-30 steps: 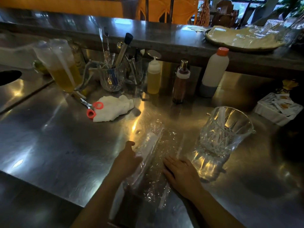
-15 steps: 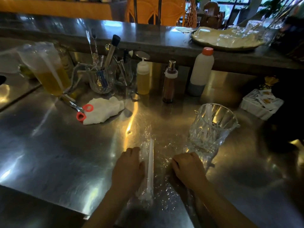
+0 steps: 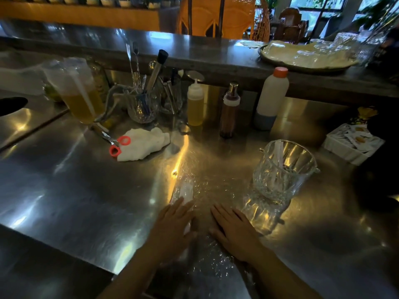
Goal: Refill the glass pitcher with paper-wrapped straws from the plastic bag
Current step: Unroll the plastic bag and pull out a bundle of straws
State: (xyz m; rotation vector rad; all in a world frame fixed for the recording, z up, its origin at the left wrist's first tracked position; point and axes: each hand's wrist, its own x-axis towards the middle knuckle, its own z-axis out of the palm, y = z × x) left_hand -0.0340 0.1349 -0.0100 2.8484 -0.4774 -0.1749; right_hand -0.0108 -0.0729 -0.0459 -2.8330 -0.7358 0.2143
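A clear crinkled plastic bag (image 3: 207,190) lies flat on the steel counter near the front edge. White paper-wrapped straws (image 3: 186,190) show through its left side. My left hand (image 3: 172,227) lies flat, fingers spread, on the bag over the straws. My right hand (image 3: 233,229) presses flat on the bag's right part, fingers apart. The cut-glass pitcher (image 3: 282,171) stands upright just right of the bag, with a few wrapped straws leaning inside it.
Red-handled scissors (image 3: 114,143) and a white cloth (image 3: 142,145) lie at left centre. Behind stand a glass of bar tools (image 3: 142,104), squeeze bottles (image 3: 195,102), a white bottle (image 3: 271,98) and a plastic jug of yellow liquid (image 3: 79,91). A white sachet tray (image 3: 354,143) sits right.
Both hands went from curled on the bag to lying flat with fingers spread. The straw bundle now lies mostly under my left hand.
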